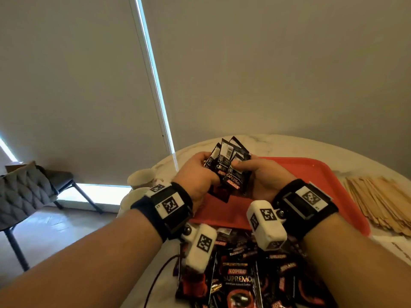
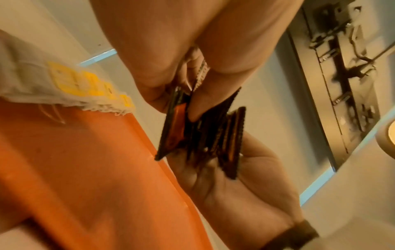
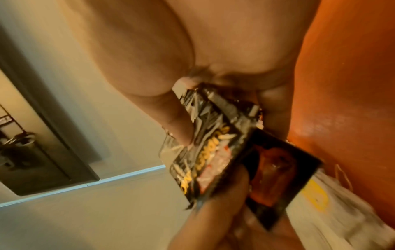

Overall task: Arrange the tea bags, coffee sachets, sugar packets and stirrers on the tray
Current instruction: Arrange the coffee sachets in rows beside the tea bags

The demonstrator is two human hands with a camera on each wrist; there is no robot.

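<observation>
I read the words first. The big black packet at the bottom of the coffee pile (image 1: 238,283) says "KOPIKO" in red and "SUPREMO" in gold. The smaller writing under it is too blurry for me to read. The same red and gold words show upside down on the front packet of the bunch of coffee sachets (image 1: 229,167) that I hold up.

My left hand (image 1: 195,174) grips the bunch from the left side, with its fingers curled round the far edge. My right hand (image 1: 264,176) holds the bunch from the right side, and its thumb presses on the front packet. Both hands are closed round the same bunch. The packets fan out at the top like playing cards. From the left wrist I see the packets edge on, pinched between fingers (image 2: 198,108).

The bunch is up in the air over the near left part of the red tray (image 1: 311,174). The tray lies on a white marble table (image 1: 289,143). The coffee pile lies on the table just in front of the tray, close to me. The wooden stirrers (image 1: 382,203) lie in a heap on the table, just to the right of the tray. From the wrist views I see white tea bags with yellow tags (image 2: 64,88) by the tray. I cannot read the tags.
</observation>
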